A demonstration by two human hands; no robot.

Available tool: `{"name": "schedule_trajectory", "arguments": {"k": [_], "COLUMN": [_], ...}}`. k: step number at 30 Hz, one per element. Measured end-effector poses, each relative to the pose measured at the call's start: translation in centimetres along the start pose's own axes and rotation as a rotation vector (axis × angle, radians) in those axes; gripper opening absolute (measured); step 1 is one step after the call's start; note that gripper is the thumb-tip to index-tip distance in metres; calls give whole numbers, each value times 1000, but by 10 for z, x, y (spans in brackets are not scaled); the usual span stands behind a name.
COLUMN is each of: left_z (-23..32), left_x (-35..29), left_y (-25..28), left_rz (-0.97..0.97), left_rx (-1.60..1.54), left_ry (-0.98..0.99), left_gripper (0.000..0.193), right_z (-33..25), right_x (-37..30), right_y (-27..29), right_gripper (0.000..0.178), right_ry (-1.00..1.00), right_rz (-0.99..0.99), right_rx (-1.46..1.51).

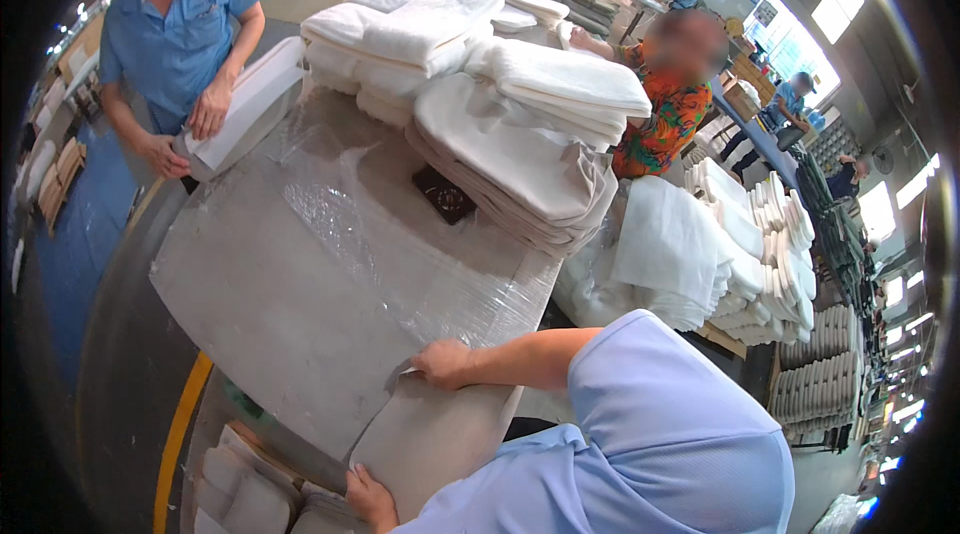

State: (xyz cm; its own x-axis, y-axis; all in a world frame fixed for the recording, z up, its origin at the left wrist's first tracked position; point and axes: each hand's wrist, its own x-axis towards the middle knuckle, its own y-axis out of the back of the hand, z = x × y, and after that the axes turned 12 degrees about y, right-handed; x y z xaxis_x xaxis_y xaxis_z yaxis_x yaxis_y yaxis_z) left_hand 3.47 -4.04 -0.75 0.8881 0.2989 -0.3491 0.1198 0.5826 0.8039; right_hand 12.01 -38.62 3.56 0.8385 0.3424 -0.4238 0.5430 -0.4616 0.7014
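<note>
A smooth beige pad (440, 439), like a seat cushion panel, lies at the near edge of the grey work table (260, 284). My right hand (445, 364) closes on its far edge, with the forearm reaching in from the right. At the pad's lower left corner my left hand (371, 498) grips the edge, fingers partly hidden. Farther up the table rests a stack of beige pads (515, 159), next to a small black item (444, 195) on clear plastic film (335, 219).
White folded padding (400, 29) is piled at the table's far end. At the left a co-worker in blue (190, 34) holds a pale panel (245, 109); another in a patterned shirt (665, 114) stands beyond the stack. White pads (690, 244) are heaped right; more panels (250, 484) sit below.
</note>
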Motion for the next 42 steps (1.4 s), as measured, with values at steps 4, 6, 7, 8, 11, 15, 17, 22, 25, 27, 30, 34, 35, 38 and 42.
{"name": "schedule_trajectory", "arguments": {"k": [4, 6, 7, 8, 11, 15, 17, 22, 25, 27, 30, 34, 35, 38, 42], "left_z": [10, 0, -4, 6, 2, -6, -6, -7, -2, -1, -1, -6, -14, -20, -46], "left_x": [-4, 4, 9, 6, 20, 7, 1, -2, -7, -11, -10, 2, 6, 2, -34], "left_y": [-5, -4, -7, 5, 23, 43, 37, 16, 10, 5, 3, 9, 10, 36, 63], "left_rz": [43, 45, 99, -113, -228, -372, -323, -130, -90, -41, -17, -31, -8, -122, -284], "left_rx": [-48, -136, -121, -172, -17, -69, 12, 53, 47, 41, 75, 61, 33, -87, -286], "left_ry": [-55, -91, -125, 28, 58, 67, 49, -9, 23, -1, 25, 6, -13, 100, 318], "left_gripper": [42, 40, 40, 41, 47, 52, 52, 50, 48, 48, 47, 42, 43, 52, 64], "right_z": [11, 6, 4, 10, 17, 14, 22, 26, 31, 35, 32, 28, 28, 42, 71], "right_x": [4, 10, 12, 14, 12, 6, -1, -3, -5, -7, -8, 0, 2, -10, -69], "right_y": [-10, -4, -2, -5, 9, 34, 29, 9, -1, -10, -12, 3, 7, 25, 57], "right_gripper": [38, 36, 34, 24, 37, 44, 43, 38, 35, 32, 31, 34, 38, 48, 60], "right_ry": [-18, 29, 1, -12, 98, 98, 98, 200, 244, 271, 266, 240, 157, -76, -235], "right_rz": [39, 84, 58, 12, 2, -197, -177, -57, 39, 104, 125, 108, 224, 484, 417], "right_rx": [10, 33, 40, -30, 71, 37, 41, -27, -81, -111, -120, -105, 32, 394, 419]}}
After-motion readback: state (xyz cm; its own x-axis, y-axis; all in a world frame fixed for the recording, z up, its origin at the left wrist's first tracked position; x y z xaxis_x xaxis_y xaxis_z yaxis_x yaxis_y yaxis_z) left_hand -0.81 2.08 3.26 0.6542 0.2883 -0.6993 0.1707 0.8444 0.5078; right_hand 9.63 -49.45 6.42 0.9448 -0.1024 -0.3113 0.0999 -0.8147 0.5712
